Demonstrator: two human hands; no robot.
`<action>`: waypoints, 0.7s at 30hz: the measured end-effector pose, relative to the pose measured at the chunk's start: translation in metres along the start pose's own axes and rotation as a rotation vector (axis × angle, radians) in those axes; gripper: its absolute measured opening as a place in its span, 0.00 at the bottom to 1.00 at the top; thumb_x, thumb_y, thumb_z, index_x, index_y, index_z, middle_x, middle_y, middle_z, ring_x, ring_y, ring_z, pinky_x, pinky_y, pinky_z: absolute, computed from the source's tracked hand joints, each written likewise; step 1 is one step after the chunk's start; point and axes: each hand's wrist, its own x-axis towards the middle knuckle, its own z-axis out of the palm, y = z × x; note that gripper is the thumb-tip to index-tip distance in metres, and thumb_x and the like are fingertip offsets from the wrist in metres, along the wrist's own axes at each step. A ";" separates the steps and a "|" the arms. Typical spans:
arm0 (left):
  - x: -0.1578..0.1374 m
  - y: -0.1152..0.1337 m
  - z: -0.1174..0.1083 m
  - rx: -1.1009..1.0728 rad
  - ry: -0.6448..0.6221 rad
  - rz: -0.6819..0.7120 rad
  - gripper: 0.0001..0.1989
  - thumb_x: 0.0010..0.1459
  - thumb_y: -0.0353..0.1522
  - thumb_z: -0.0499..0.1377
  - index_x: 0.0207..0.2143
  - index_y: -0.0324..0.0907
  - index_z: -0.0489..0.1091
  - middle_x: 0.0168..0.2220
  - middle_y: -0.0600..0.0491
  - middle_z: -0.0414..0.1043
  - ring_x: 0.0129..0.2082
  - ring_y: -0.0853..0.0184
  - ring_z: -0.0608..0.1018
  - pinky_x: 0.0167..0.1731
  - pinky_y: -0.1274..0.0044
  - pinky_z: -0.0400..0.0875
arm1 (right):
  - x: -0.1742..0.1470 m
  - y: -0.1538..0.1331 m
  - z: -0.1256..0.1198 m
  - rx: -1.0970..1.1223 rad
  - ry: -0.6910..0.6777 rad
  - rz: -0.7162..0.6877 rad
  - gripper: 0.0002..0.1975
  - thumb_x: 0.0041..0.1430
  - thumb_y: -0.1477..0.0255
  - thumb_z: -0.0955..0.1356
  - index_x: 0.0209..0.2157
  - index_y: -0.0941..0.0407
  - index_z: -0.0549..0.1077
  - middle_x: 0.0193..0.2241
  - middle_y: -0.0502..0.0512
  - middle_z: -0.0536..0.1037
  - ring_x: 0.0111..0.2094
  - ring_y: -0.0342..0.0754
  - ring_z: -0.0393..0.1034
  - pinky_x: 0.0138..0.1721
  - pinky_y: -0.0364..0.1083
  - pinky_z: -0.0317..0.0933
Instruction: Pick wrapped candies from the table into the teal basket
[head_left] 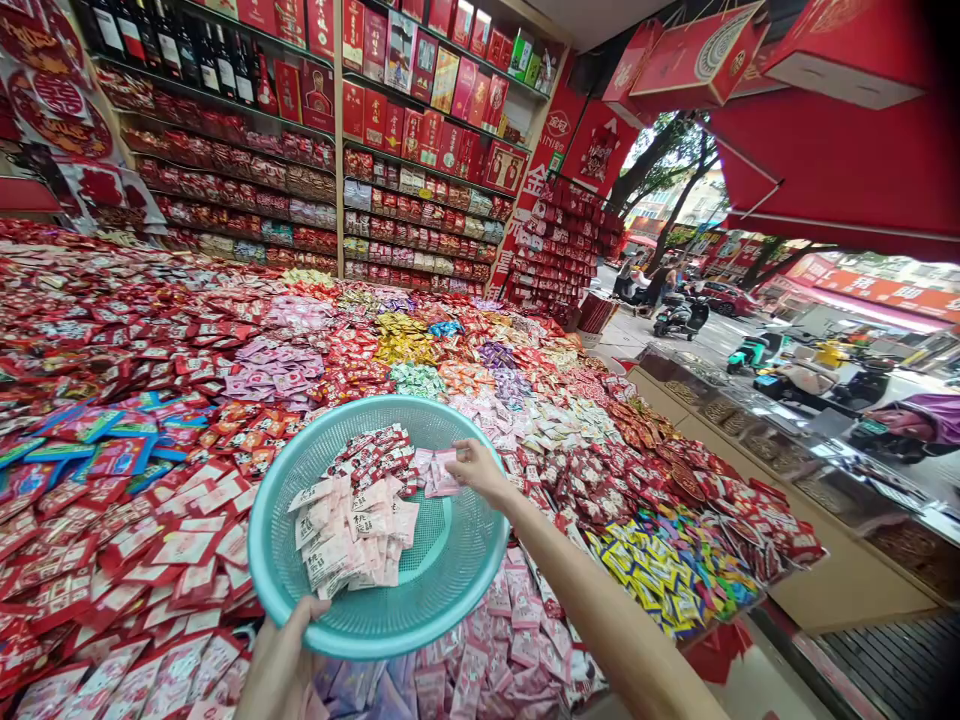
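A teal plastic basket (450, 625) is held over the heaps of wrapped sweets. My left hand (289, 640) grips its near left rim, thumb on top and the other fingers hidden underneath. Inside lie pale pink packets (352, 535) with dark lettering, and behind them a pile of dark red and white packets (382, 455). My right hand (476, 472) reaches over the basket's right side, its fingers pinched on small pink packets (435, 473). Those packets hang at the right end of the red and white pile; whether they touch it I cannot tell.
Loose sweets (187, 340) in many colours cover the wide display. Yellow packets (645, 575) lie at the right edge. Shelves (341, 180) with red boxes and bottles stand behind. Clear-lidded bins (765, 440) line the street side, with parked scooters (817, 370) beyond.
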 end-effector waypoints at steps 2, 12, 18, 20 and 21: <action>0.001 -0.002 -0.001 0.004 0.022 0.004 0.19 0.32 0.34 0.70 0.26 0.43 0.65 0.23 0.59 0.64 0.23 0.69 0.67 0.23 0.76 0.66 | 0.026 0.005 0.017 -0.142 0.024 -0.011 0.15 0.51 0.79 0.68 0.43 0.59 0.68 0.23 0.44 0.69 0.24 0.42 0.67 0.27 0.41 0.62; -0.010 0.006 0.006 -0.015 0.057 -0.011 0.19 0.31 0.32 0.69 0.24 0.45 0.61 0.20 0.60 0.60 0.20 0.69 0.66 0.23 0.74 0.65 | 0.056 0.013 0.038 -0.587 0.015 -0.201 0.20 0.59 0.79 0.63 0.54 0.61 0.65 0.48 0.63 0.73 0.48 0.52 0.69 0.46 0.47 0.61; 0.001 -0.003 -0.003 -0.025 0.079 -0.022 0.25 0.28 0.33 0.71 0.31 0.44 0.66 0.24 0.60 0.64 0.25 0.69 0.67 0.23 0.76 0.67 | 0.048 0.020 0.035 -0.866 -0.209 -0.373 0.25 0.57 0.79 0.65 0.57 0.53 0.65 0.60 0.58 0.65 0.57 0.54 0.60 0.55 0.50 0.57; 0.002 -0.003 -0.003 -0.025 0.074 -0.024 0.26 0.27 0.33 0.72 0.32 0.43 0.66 0.25 0.60 0.64 0.25 0.69 0.67 0.24 0.76 0.67 | 0.048 0.021 0.038 -0.938 -0.254 -0.386 0.27 0.56 0.77 0.67 0.58 0.52 0.64 0.62 0.57 0.62 0.58 0.56 0.60 0.55 0.53 0.57; 0.002 -0.003 -0.003 -0.020 0.075 -0.025 0.26 0.27 0.34 0.72 0.32 0.43 0.66 0.25 0.60 0.64 0.25 0.70 0.67 0.24 0.77 0.67 | 0.048 0.022 0.039 -0.970 -0.270 -0.386 0.27 0.57 0.75 0.67 0.58 0.52 0.64 0.62 0.57 0.62 0.57 0.57 0.60 0.55 0.54 0.58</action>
